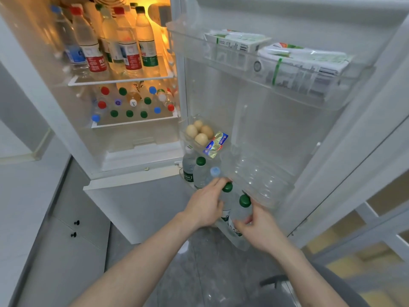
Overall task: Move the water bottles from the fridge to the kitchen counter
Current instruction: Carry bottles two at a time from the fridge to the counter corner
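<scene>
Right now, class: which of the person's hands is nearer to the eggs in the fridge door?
Left. The left hand grips a green-capped bottle below the eggs. The right hand holds another green-capped bottle lower and farther to the right.

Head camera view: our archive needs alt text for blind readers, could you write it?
At an open fridge, a person's left hand and right hand each grip a green-capped water bottle at the lowest door shelf. More bottles fill the lit inner shelves; eggs sit in the door.
</scene>
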`<state>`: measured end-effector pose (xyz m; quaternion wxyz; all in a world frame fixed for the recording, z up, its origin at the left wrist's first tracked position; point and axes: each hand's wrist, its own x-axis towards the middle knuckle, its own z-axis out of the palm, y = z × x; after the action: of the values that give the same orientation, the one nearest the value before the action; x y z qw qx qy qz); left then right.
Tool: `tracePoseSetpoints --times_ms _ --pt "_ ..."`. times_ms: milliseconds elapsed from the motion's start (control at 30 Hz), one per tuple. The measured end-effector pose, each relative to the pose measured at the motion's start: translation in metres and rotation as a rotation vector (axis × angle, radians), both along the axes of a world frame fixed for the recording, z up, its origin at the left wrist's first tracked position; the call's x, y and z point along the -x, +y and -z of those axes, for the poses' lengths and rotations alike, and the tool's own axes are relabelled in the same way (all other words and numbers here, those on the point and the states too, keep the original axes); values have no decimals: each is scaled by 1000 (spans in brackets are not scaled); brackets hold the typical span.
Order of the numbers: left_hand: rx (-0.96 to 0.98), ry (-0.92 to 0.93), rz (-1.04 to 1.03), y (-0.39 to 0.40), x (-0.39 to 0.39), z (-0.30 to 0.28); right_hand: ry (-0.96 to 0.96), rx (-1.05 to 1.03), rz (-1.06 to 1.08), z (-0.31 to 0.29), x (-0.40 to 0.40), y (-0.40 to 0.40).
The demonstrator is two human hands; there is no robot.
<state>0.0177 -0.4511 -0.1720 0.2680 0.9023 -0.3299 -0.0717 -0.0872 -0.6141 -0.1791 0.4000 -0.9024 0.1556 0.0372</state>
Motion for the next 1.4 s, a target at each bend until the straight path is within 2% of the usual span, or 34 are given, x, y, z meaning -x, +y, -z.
tracePoseSetpoints --times_ms 233,433,667,800,1100,1400 --pt "58 -34 -37 0 2 10 27 40 36 20 -11 -11" --pt "103 -13 -85 3 3 14 -14 93 -44 23 -9 -15" --pt "136 10 -164 3 5 18 30 119 -150 29 -11 -18" --pt "234 67 -186 -1 14 22 35 164 -154 30 -11 -21" --pt "429 18 -262 8 44 29 -141 15 -85 32 5 -22" --pt "687 -85 -353 49 87 -9 -424 -33 -148 22 36 10"
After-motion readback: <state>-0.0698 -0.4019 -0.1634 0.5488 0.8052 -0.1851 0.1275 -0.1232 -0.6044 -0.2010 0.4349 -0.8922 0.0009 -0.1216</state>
